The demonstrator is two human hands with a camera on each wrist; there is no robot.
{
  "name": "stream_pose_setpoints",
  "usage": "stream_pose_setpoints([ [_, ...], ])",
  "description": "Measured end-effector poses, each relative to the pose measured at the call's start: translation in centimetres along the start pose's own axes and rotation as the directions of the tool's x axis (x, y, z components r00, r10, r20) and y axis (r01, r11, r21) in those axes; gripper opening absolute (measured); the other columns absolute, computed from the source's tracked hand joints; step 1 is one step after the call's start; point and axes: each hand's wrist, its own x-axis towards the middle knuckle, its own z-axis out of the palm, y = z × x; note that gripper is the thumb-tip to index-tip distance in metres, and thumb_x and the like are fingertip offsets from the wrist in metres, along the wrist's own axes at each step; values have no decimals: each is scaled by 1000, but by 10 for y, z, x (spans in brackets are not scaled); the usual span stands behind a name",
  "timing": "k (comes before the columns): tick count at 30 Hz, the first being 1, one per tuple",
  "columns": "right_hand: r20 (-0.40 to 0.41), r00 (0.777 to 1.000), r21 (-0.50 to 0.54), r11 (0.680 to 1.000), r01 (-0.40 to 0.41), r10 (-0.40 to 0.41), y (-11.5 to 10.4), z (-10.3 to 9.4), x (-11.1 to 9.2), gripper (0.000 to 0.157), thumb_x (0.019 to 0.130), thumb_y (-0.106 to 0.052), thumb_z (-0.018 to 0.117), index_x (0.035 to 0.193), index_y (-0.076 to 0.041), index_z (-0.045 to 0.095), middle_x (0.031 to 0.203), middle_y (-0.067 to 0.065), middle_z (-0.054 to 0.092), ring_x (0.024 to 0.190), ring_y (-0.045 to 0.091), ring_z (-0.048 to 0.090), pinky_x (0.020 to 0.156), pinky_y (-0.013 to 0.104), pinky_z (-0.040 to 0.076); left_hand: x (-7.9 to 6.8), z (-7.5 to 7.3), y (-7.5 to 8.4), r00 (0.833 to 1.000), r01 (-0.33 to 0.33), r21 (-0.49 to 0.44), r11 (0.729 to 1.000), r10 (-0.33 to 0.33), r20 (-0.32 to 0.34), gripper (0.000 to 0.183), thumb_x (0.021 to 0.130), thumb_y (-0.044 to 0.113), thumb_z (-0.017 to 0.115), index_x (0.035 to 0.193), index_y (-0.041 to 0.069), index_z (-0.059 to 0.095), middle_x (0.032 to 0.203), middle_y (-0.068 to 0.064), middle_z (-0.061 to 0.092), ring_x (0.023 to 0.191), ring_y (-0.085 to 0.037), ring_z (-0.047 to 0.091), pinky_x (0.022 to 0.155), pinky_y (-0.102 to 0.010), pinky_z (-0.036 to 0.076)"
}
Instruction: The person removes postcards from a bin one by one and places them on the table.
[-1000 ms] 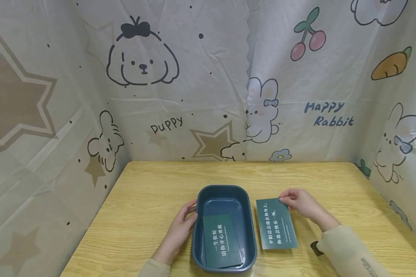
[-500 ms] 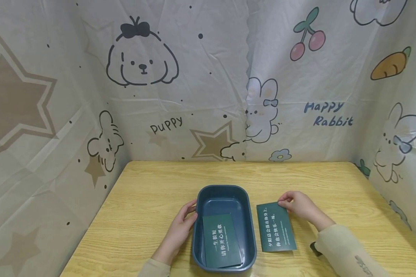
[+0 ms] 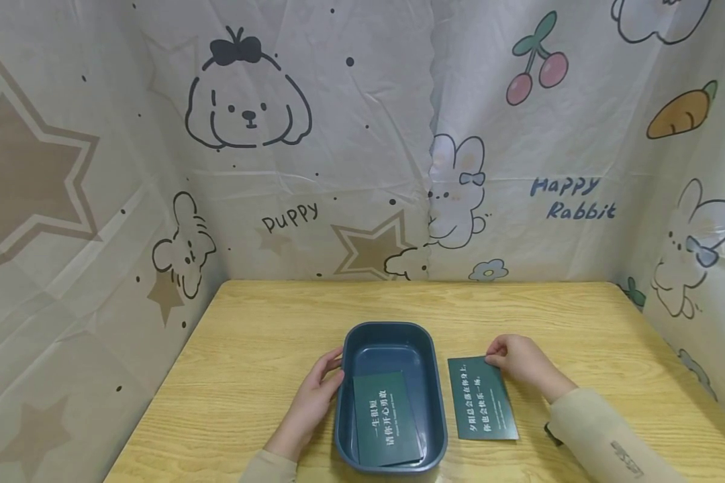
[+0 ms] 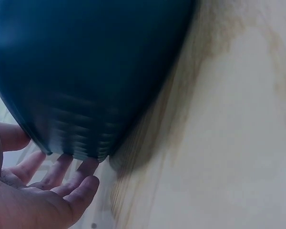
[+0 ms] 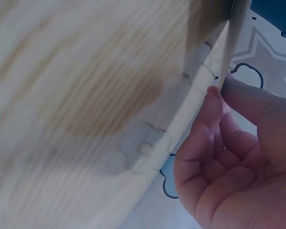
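Observation:
A dark blue rectangular tray (image 3: 427, 402) with rounded corners stands on the table, a green printed card (image 3: 377, 416) lying inside, with another edge showing under it. My left hand (image 3: 314, 396) rests against the tray's left side; in the left wrist view its fingertips touch the outer wall (image 4: 86, 95). To the right of the tray, my right hand (image 3: 522, 359) pinches the top right corner of a second green card (image 3: 480, 402) with white writing between thumb and fingertips. In the right wrist view that card appears nearly edge-on, partly lifted from the table.
The light wood table (image 3: 266, 335) reaches back to a patterned cloth (image 3: 338, 168) hung around it on the back and sides. A small dark object (image 3: 552, 435) shows beside my right sleeve (image 3: 598, 429), partly hidden by it.
My right hand has drawn the pinched card slightly toward me and lower. The left hand and the tray have stayed in place.

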Motion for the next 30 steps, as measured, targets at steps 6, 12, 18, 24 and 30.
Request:
stream_pose_setpoints([
  [6, -6, 1000, -62, 998, 9, -9, 0, 2, 0, 11, 91, -12, 76, 88, -5, 69, 78, 1, 65, 73, 14, 57, 69, 33, 51, 0, 0, 0, 1000, 2, -2, 1000, -2, -1, 48, 108, 14, 50, 154, 7, 43, 151, -25, 49, 133, -42, 56, 114, -53, 46],
  [12, 7, 1000, -120, 993, -2, 3, 1, 5, -2, 11, 93, -14, 75, 89, -7, 68, 77, 0, 61, 71, 15, 54, 67, 32, 48, 0, 0, -1, 1000, 2, 6, 1000, -2, 3, 48, 108, 15, 50, 155, 7, 43, 151, -24, 49, 134, -42, 55, 114, -53, 46],
  [18, 10, 1000, -153, 988, 6, -4, 1, 8, -2, 10, 93, -14, 75, 89, -9, 67, 75, 0, 58, 71, 15, 52, 65, 31, 45, 1, -1, -1, 1000, 3, 7, 1000, -3, 5, 48, 109, 15, 50, 155, 8, 43, 152, -25, 48, 135, -43, 55, 114, -53, 46],
  [24, 0, 1000, -190, 982, 18, -19, -2, 8, -3, 12, 93, -15, 76, 88, -9, 67, 76, 0, 58, 71, 15, 51, 65, 31, 45, 1, -1, -1, 1000, 0, 4, 1000, 0, 6, 48, 109, 15, 49, 155, 7, 43, 151, -24, 49, 134, -43, 55, 114, -53, 46],
  [30, -10, 1000, -214, 977, 22, -25, -2, 9, -3, 12, 93, -16, 76, 88, -9, 68, 76, 0, 58, 72, 16, 52, 66, 32, 45, 0, -1, -1, 1000, -4, 1, 1000, 4, 3, 47, 108, 14, 50, 155, 7, 43, 150, -25, 49, 133, -43, 56, 114, -53, 45],
])
